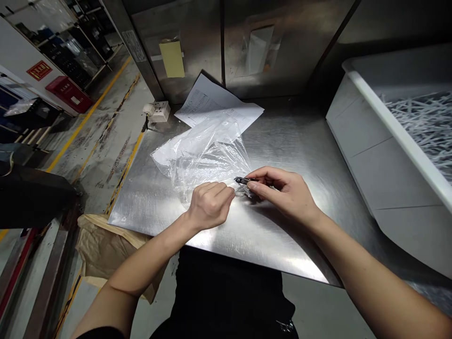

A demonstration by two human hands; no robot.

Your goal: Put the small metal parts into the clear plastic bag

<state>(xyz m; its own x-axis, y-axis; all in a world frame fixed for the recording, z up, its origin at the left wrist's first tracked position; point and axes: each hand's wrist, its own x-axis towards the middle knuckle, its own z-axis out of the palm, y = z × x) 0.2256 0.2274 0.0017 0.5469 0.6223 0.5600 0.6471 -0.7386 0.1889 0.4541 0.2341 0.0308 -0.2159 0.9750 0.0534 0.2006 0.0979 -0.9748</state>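
Steel table (282, 141), brushed and glaring under overhead light; all positions taken from the clear plastic bag (203, 153) lying crumpled on it. Left hand (209, 203) at the bag's near edge, fingers curled into a loose fist and pinching the film there. Right hand (284, 190) just to the right of that same edge, thumb and forefinger closed on a small dark metal piece (243, 180), its tip pointing at the bag's mouth and nearly meeting the left hand's fingers; too small to say what the piece is. Both hands close together, almost touching. Behind the bag, partly under it, printed paper sheets (212, 101) fanned out on the table. Beyond the bag's far left corner, a white socket block (158, 111) at the table's edge. Further behind, on the steel back wall, a yellow note (172, 59) taped up. Well to the right of the bag, a large white bin (370, 141) holding thin white strips (429, 125). Below the table's near left corner, nearer the person than the bag, brown paper sack (102, 245) on the floor.
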